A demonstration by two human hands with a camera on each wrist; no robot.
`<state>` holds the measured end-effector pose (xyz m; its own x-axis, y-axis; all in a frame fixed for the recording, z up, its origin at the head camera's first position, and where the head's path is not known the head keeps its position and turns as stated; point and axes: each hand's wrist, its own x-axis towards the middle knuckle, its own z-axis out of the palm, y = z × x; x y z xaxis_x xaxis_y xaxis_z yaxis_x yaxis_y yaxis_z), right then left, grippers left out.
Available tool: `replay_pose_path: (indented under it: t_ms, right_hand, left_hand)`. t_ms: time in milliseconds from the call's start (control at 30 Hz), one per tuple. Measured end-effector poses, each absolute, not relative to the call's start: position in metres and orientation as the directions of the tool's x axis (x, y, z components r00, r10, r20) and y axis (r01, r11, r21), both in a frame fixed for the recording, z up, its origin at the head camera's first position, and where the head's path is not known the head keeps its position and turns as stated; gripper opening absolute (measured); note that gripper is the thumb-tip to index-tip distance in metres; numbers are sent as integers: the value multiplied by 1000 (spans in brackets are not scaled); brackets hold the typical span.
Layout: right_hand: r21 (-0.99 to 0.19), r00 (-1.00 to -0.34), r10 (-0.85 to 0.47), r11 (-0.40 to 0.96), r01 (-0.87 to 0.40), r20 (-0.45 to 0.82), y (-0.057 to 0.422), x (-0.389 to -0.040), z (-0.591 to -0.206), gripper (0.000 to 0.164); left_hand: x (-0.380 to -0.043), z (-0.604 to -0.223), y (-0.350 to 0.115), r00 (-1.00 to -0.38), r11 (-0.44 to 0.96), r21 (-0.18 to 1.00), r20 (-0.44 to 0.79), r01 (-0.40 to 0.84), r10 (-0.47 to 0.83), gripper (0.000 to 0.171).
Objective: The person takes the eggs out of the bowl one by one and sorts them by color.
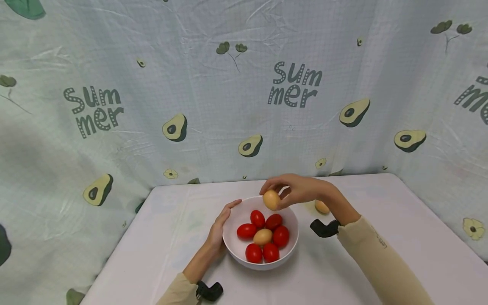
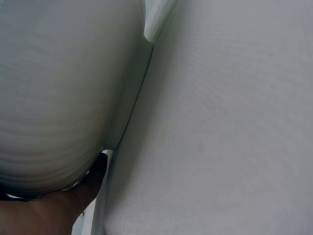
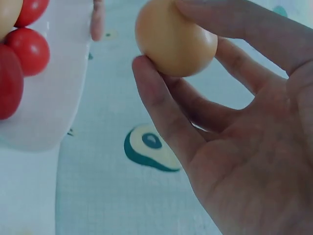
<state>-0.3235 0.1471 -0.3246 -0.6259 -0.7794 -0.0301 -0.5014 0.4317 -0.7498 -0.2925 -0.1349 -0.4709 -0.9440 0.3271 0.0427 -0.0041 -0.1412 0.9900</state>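
A white bowl point(image 1: 233, 250) on the table holds several red tomatoes point(image 1: 246, 231) and one brown egg point(image 1: 262, 237) in their midst. Against the bowl's left side rests my left hand point(image 1: 218, 231), its fingers stretched along the outer wall up toward the far rim. Over the bowl's far right rim, my right hand point(image 1: 299, 189) pinches a second brown egg point(image 1: 271, 200) between thumb and fingertips. The right wrist view shows this egg point(image 3: 171, 41) up close, thumb on one side and fingers on the other. In the left wrist view, the bowl's wall point(image 2: 58, 107) fills the left part.
Another brown egg point(image 1: 322, 207) lies on the white table point(image 1: 183, 220) to the right of the bowl, behind my right wrist. A pale cloth point(image 1: 206, 106) printed with avocados and lettering hangs behind the table and along its sides.
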Motion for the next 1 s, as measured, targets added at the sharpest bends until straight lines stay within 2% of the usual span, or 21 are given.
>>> replay_pose_path:
  t_ms: [400,633,867,1000]
  right_hand:
    - [-769,-784,-614,454,-450,96,196,-324,-340,48]
    - [-778,-824,-547,450,-438,148,236,-321,-357,49]
    - [-790,-875,-448,463,-402,183,276,-316,-375,61]
    - [-796,-910,-368,485,-362,190,295,-314,-382,63]
  left_hand:
    - [-292,-472,-135,-942,-149,989,46,-4,333,53]
    - [-289,-473,-132,-944,-140,990,45,-1,327,53]
    - [-282,-475,-127,-951,-133,991,45,5,305,52]
    - [-279,-475,-125,-954,-132,991,49,10,297,52]
